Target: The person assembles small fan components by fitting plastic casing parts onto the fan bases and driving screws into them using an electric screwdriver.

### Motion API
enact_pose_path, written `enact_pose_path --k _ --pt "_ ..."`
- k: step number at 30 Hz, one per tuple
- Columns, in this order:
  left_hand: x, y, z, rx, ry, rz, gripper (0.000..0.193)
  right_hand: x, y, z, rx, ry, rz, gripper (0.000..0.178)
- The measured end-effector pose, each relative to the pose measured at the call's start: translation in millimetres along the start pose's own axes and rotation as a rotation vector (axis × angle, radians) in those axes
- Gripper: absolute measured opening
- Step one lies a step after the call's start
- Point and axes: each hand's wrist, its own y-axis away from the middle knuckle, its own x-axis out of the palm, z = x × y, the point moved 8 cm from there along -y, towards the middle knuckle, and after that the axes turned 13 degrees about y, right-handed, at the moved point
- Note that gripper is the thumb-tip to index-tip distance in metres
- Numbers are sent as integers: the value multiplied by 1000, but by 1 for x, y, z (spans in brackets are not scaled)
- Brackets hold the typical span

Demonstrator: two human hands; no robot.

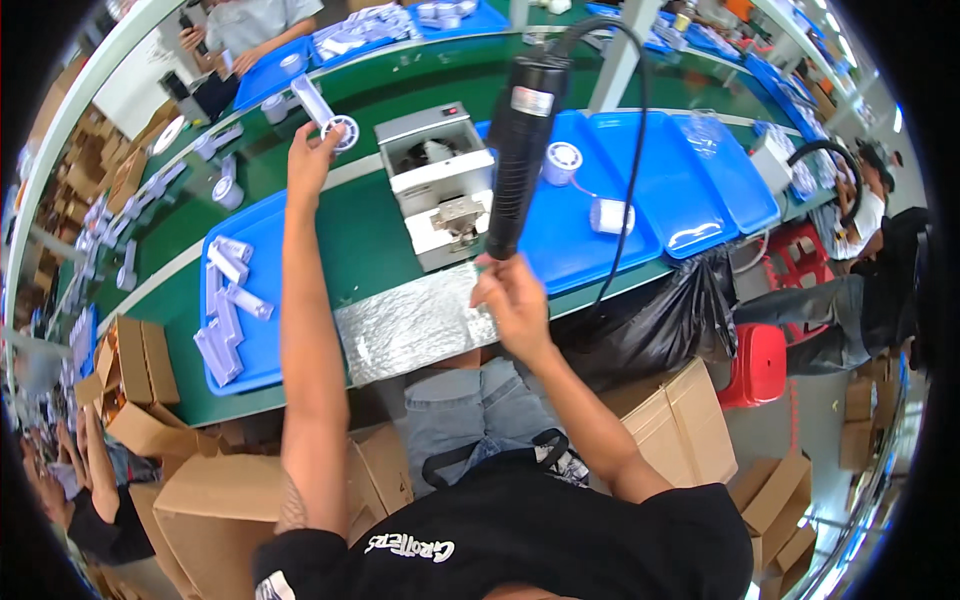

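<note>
My left hand (314, 160) reaches out over the green work surface, its fingers closed on a pale plastic housing (311, 100) with a long handle and a round, ring-like end. My right hand (515, 305) is closed at the lower end of a hanging black electric screwdriver (523, 140). What its curled fingers hold, if anything, is too small to make out. Between my hands stands a grey metal box machine (440, 180) with an open top, probably a screw feeder. A silvery foil-like sheet (405, 335) lies in front of it, beside my right hand.
A blue tray (265, 372) with several pale handle parts sits at the left. In another blue tray (545, 262) at the right are round white parts (610, 216). The screwdriver's black cable (643, 110) loops down beside it. Cardboard boxes (215, 500) and a red stool (755, 365) stand below.
</note>
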Motion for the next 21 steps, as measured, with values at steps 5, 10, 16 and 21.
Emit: enact_pose_path --k 5,10,16,21 --pt "-37 -85 93 107 -431 -101 72 13 19 -9 -60 331 44 27" --pt "-87 -100 71 58 -574 -22 79 30 14 1 -103 387 101 23" --pt "-40 -1 -47 -26 -336 216 59 -5 8 -19 36 512 84 30" --pt "-181 175 -94 -165 -653 -224 51 17 16 30 -124 664 193 46"
